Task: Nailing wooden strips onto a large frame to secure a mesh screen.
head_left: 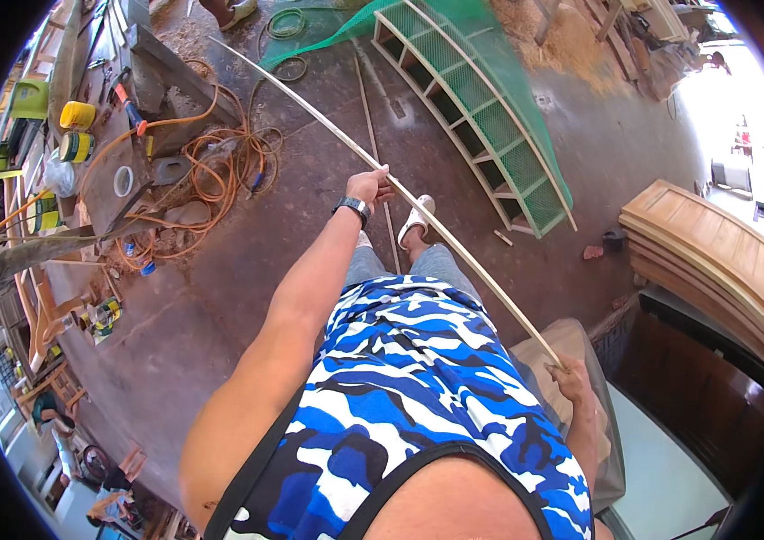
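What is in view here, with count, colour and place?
Long strip: one, pale, slanting across centre
Barred frame: one, pale, floor, upper right
Netting: one, green, along the frame
Hose: at least one, orange, floor, upper left
Containers: at least two, yellow, left
Panels: several, light brown, stacked right
Board: one, dark brown, lower right
Sawdust: one patch, tan, top right
Clutter: uncountable, mixed, left rim
Watch: one, dark, left wrist
Top: one, blue camouflage, lower centre
Left grip: one, bare, strip's middle
Right grip: one, bare, strip's end
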The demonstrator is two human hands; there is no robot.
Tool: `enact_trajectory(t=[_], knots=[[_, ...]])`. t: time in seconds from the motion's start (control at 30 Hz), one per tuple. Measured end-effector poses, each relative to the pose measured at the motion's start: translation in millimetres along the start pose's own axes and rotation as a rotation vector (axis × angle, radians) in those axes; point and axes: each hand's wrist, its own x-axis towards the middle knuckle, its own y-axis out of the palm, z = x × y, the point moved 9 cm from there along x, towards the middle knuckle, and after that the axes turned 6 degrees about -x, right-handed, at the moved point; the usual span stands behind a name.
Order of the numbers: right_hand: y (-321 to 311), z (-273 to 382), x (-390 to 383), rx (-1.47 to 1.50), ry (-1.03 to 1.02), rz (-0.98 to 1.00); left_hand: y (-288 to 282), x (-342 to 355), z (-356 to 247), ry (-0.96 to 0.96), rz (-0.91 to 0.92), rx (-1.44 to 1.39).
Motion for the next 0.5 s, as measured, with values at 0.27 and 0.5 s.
enact_trajectory(t=[0.27, 0.5], knots=[[4.4, -42.3, -45.1, 0.079, 0.034, -0.074, 15.6, -19.4, -12.2, 0.047, 0.080, -0.006], [-11.9, -83.9, -64.3, 0.042, 0.067, -0.145, 27.5, -28.7, -29.2, 0.073, 0.116, -0.033]])
